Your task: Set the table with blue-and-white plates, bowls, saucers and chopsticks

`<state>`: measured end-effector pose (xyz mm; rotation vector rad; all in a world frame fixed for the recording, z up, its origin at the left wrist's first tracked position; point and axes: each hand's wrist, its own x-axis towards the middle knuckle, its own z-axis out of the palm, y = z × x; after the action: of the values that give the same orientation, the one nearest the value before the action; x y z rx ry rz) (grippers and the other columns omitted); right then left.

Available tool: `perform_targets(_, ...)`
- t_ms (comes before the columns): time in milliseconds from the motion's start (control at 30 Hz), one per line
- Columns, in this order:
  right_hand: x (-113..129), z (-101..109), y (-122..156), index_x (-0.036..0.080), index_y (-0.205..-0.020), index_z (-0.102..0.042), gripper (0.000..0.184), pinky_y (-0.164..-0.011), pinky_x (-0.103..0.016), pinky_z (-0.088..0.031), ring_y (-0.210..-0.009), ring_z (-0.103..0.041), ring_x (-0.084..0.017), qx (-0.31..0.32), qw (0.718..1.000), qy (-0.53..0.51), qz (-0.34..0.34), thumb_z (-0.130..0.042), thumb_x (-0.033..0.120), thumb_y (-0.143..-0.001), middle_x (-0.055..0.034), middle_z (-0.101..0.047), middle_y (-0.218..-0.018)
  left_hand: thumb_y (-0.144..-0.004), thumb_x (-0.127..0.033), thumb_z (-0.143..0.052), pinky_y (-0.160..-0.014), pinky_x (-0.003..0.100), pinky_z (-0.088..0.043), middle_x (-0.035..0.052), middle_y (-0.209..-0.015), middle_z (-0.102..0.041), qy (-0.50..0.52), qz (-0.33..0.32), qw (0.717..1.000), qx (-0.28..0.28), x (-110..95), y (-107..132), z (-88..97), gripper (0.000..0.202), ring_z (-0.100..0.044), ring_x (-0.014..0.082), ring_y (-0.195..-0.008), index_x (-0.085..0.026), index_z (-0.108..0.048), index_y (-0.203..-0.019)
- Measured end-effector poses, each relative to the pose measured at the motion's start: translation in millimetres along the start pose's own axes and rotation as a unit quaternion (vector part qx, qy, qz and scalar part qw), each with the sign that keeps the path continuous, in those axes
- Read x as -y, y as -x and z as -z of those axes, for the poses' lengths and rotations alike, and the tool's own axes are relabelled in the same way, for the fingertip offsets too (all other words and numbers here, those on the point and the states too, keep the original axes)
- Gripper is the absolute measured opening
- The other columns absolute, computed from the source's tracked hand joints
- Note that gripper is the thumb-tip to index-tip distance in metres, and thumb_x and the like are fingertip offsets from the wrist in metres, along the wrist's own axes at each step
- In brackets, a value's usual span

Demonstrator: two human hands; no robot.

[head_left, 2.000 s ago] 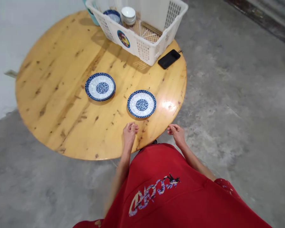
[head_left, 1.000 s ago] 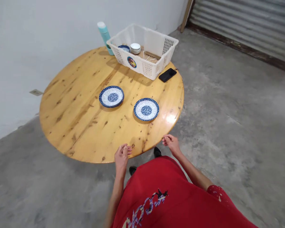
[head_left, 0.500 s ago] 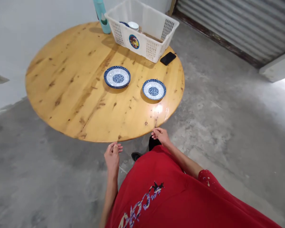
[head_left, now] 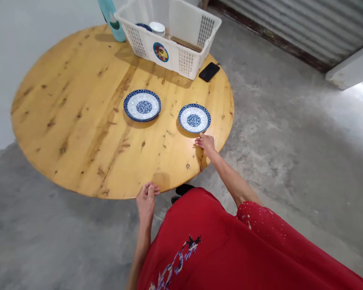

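Observation:
My right hand is over the table at the near rim of a blue-and-white plate. Its fingers are apart and hold nothing; whether a fingertip touches the rim I cannot tell. Further left lie stacked blue-and-white plates, seemingly two, one directly on the other. By the near edge of the round wooden table, my left hand hangs with loosely bent fingers and nothing in them.
A white plastic basket stands at the back with white bowls and a dark blue dish inside. To its left is a turquoise bottle. A black phone lies near the right table edge.
My right hand has moved forward from the table's edge to the single plate. The left hand has come slightly over the edge. The view has shifted; the plates rest where they were.

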<state>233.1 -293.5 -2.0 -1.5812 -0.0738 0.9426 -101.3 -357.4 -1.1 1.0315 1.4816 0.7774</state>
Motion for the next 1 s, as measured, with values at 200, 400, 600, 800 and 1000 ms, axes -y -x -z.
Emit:
perform_targets(200, 3, -31, -24, 0.014, -0.082, -0.055, 0.012, -0.048, -0.019, -0.055, -0.047, -0.063, -0.011, -0.04, 0.999, -0.017, -0.001, -0.055, 0.014, -0.094, 0.0002, -0.064, -0.056, -0.079, -0.044, -0.061, -0.061, 0.027, -0.057, 0.0054, -0.083, -0.07, -0.026, 0.017, 0.999, -0.013, -19, -32, -3.4, 0.033, -0.069, 0.0164, -0.071, -0.016, -0.063, -0.097)
perform_targets(400, 4, -38, -27, 0.014, -0.081, -0.055, 0.012, -0.045, -0.017, -0.053, -0.045, -0.062, -0.011, -0.079, 0.997, -0.011, -0.008, -0.051, 0.005, -0.087, 0.0019, -0.062, -0.051, -0.078, -0.047, -0.062, -0.062, 0.03, -0.058, 0.0053, -0.08, -0.07, -0.052, 0.016, 0.998, 0.017, -36, -57, -19.4, 0.035, -0.07, 0.0181, -0.07, -0.016, -0.064, -0.094)
perform_targets(600, -2, -38, -25, 0.015, -0.081, -0.055, 0.01, -0.046, -0.017, -0.054, -0.045, -0.063, -0.011, -0.081, 0.996, -0.023, -0.008, -0.052, 0.005, -0.084, 0.0019, -0.063, -0.052, -0.079, -0.05, -0.06, -0.063, 0.03, -0.058, 0.0059, -0.081, -0.07, -0.058, 0.002, 0.998, 0.027, -46, -75, -18.8, 0.037, -0.07, 0.0185, -0.071, -0.016, -0.063, -0.096)
perform_targets(800, -4, -34, -10, 0.016, -0.077, -0.057, 0.018, -0.047, -0.02, -0.055, -0.045, -0.062, -0.011, -0.075, 0.997, -0.014, 0.0, -0.065, 0.027, -0.088, -0.0031, -0.067, -0.058, -0.081, -0.048, -0.058, -0.061, 0.028, -0.056, 0.0063, -0.082, -0.069, -0.059, -0.003, 0.996, 0.062, -57, -101, -8.1, 0.034, -0.069, 0.0176, -0.071, -0.016, -0.063, -0.094)
perform_targets(1000, -15, -54, 33, 0.017, -0.075, -0.06, 0.029, -0.044, -0.021, -0.05, -0.046, -0.062, -0.013, -0.027, 0.997, 0.068, 0.023, -0.07, 0.043, -0.081, -0.0046, -0.068, -0.061, -0.085, -0.043, -0.055, -0.064, 0.027, -0.055, 0.0063, -0.084, -0.069, -0.075, -0.094, 0.991, 0.065, -104, -183, 20.6, 0.028, -0.067, 0.0165, -0.072, -0.017, -0.063, -0.094)
